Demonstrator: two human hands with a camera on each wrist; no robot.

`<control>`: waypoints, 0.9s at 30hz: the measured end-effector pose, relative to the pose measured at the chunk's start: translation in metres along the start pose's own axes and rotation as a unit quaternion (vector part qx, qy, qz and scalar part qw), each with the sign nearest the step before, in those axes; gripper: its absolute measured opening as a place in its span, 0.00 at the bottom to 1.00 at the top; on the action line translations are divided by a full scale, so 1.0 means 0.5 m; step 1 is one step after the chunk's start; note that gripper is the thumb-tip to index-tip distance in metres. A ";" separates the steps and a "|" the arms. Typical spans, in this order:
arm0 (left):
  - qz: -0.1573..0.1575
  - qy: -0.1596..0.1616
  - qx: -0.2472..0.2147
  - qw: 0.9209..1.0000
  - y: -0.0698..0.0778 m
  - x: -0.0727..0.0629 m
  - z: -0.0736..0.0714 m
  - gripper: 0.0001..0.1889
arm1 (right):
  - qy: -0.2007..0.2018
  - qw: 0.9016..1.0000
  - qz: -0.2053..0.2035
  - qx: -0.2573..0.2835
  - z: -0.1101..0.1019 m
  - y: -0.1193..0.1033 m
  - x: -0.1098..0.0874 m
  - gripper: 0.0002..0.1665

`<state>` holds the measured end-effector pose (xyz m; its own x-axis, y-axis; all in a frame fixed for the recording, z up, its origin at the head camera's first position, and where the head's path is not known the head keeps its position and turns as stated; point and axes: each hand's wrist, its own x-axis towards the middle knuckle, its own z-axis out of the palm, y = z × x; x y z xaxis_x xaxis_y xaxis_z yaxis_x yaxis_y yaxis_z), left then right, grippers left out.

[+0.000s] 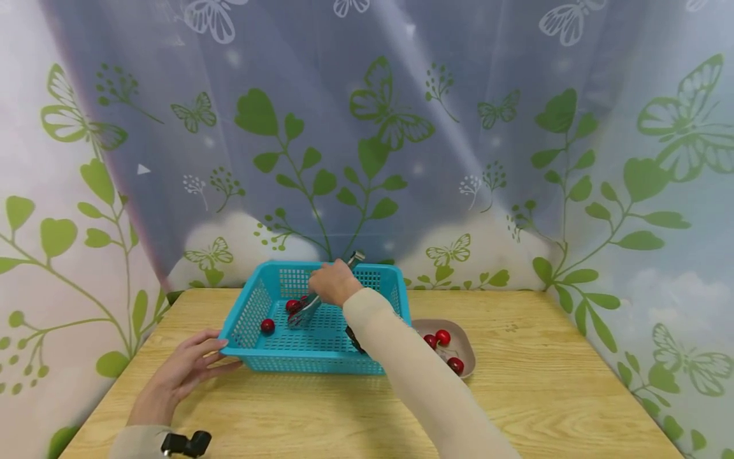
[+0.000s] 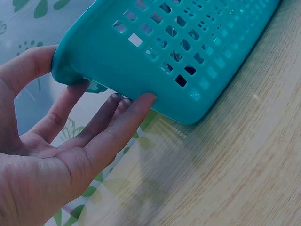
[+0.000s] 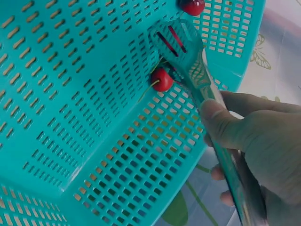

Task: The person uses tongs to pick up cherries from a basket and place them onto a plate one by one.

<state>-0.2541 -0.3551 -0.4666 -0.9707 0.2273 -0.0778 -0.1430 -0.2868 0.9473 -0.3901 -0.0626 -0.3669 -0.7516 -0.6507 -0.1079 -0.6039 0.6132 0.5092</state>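
Observation:
My right hand [image 1: 332, 284] grips metal tongs [image 1: 308, 308] by the arms, with the slotted head lowered into a blue plastic basket [image 1: 309, 352]. In the right wrist view, red shows through the slots of the tongs' head [image 3: 176, 43]; whether a cherry is clasped there cannot be made out. Beside that head lies a red cherry [image 3: 162, 79] with a stem, and another cherry [image 3: 193, 5] is farther off. One cherry [image 1: 267, 326] sits apart at the basket's left. My left hand [image 2: 70, 141] holds the basket's near left corner, forefinger at the rim and thumb against the wall.
A pinkish-beige dish [image 1: 467, 347] with several cherries stands right of the basket, partly hidden by my right sleeve [image 1: 413, 357]. Wooden tabletop [image 1: 533, 382] extends around both. Behind the table hangs a patterned curtain [image 1: 459, 210].

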 end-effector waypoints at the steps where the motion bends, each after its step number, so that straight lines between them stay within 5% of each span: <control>1: 0.000 -0.001 -0.001 1.000 -0.001 0.000 -0.001 0.15 | 0.003 1.000 -0.002 -0.001 0.000 0.003 -0.002 0.23; 13: 0.006 -0.013 0.004 1.000 0.001 -0.001 -0.003 0.15 | 0.060 0.998 -0.006 -0.034 -0.004 0.051 -0.054 0.27; 27: 0.003 -0.006 0.004 1.000 0.000 -0.001 -0.002 0.15 | 0.170 0.985 -0.021 -0.016 0.004 0.097 -0.153 0.29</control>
<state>-0.2539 -0.3558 -0.4669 -0.9691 0.2372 -0.0674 -0.1349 -0.2811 0.9502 -0.3622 0.0178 -0.3359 -0.5911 -0.7906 0.1598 -0.6196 0.5719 0.5377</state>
